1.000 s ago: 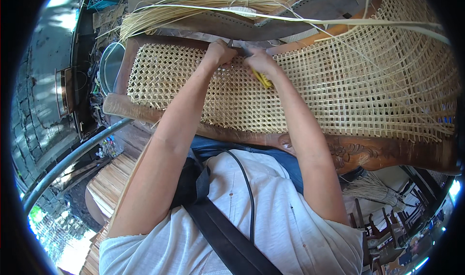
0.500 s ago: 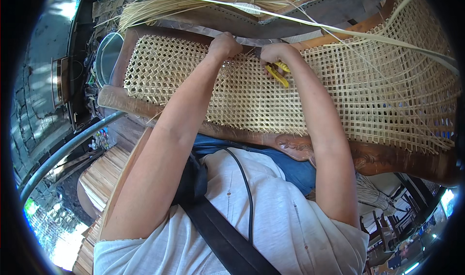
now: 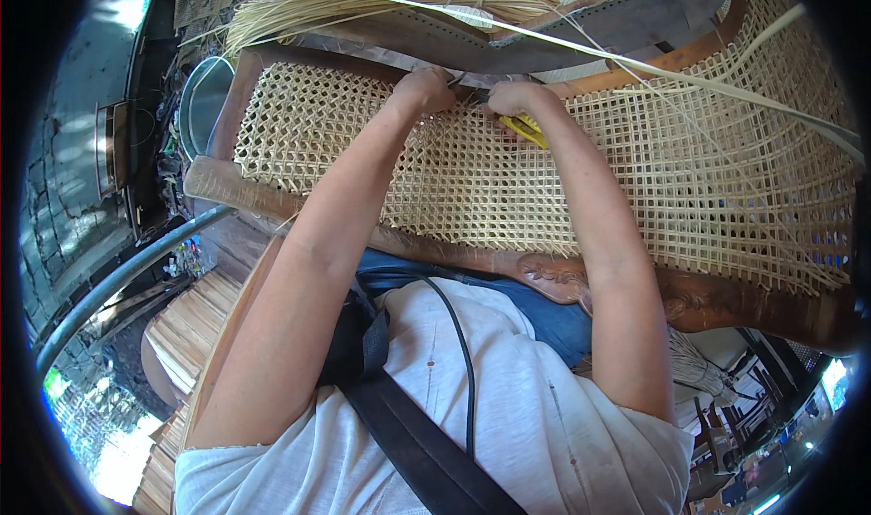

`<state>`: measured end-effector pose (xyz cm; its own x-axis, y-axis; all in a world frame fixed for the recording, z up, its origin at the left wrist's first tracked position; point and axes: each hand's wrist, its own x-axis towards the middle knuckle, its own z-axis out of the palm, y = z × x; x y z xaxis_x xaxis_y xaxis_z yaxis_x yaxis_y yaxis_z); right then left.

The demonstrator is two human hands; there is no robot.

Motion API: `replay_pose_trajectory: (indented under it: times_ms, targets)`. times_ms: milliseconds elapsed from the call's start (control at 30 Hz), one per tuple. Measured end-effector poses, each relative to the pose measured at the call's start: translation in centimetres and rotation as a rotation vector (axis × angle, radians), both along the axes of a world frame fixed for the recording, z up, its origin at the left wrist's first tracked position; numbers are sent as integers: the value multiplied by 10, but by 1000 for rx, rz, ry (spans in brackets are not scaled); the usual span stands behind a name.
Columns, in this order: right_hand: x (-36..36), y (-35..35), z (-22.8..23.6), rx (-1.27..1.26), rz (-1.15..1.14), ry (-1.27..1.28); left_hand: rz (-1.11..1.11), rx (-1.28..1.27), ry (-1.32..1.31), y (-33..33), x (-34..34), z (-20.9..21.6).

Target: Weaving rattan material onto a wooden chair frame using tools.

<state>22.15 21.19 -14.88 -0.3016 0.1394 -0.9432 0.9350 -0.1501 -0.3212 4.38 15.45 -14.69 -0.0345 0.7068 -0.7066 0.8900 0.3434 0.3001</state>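
A woven cane panel (image 3: 472,188) stretches across a wooden furniture frame (image 3: 245,193) in front of me. At the panel's far edge, my right hand (image 3: 519,99) is closed round pliers with yellow handles (image 3: 524,131). Their dark metal jaws point left toward my other hand, at the far rail. My left hand (image 3: 425,92) is closed at the same edge, just left of the jaws. A thin end shows by its fingertips, but what it grips is too small to make out.
A bundle of cane strands (image 3: 390,9) lies beyond the panel, and a long pale strip (image 3: 626,61) crosses toward the right. To the left are a bucket (image 3: 204,102), a curved metal pipe (image 3: 132,274) and stacked wooden pieces (image 3: 200,324). Carving marks the near rail.
The yellow handles have come closer together in my right hand. Both hands stay at the far edge, nearly in the same place.
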Motion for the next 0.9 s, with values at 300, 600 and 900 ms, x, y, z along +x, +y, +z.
replay_pose_trajectory:
  times_ms: [300,600,900]
  targets:
    - [29,-8,-13,208,-585,335,68,105,89,3,-2,8]
    - [21,-24,14,45,-211,143,119,41,230,2,19,15]
    - [20,-22,22,-23,-132,82,46,58,265,0,17,12]
